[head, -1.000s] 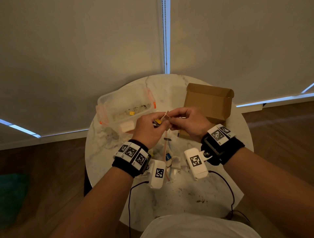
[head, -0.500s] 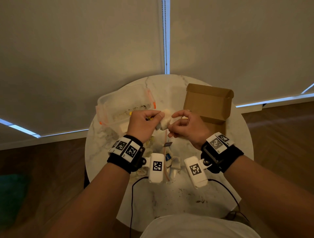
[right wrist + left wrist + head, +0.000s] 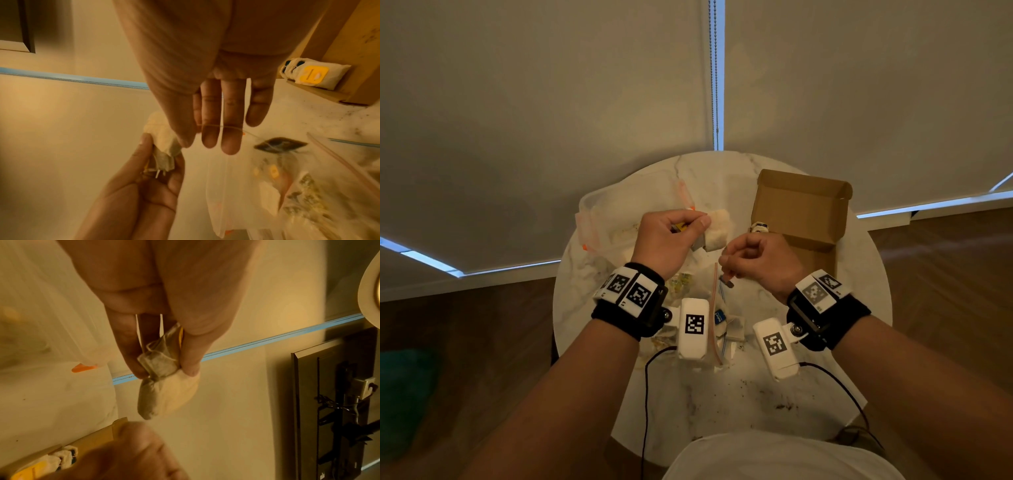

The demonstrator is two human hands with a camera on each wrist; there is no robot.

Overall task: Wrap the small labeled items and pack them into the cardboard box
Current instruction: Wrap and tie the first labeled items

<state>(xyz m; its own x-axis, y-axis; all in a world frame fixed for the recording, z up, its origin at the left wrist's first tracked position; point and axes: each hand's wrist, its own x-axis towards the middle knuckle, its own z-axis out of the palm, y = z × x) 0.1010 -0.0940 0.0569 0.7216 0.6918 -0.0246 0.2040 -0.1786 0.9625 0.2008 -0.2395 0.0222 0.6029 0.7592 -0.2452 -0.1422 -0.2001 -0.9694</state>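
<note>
Left hand [image 3: 666, 240] raised above table [image 3: 722, 394], fingers [image 3: 191, 353] pinching folded top of tea bag [image 3: 164, 386]; long axis running away from palm toward cardboard box [image 3: 803, 209]. Right hand [image 3: 760, 260] just beside, fingers [image 3: 230, 129] loosely curled round thin string [image 3: 213, 126]. Wrapped bag [image 3: 314, 74] lying in box.

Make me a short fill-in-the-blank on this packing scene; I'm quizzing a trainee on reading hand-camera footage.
1. The tea bag is pinched by the person's ____ hand.
2. A thin string runs across the fingers of the ____ hand.
3. A wrapped item with a yellow label already lies in the ____.
4. The clear plastic container has ____ latches.

Missing words: left; right; cardboard box; orange
</note>
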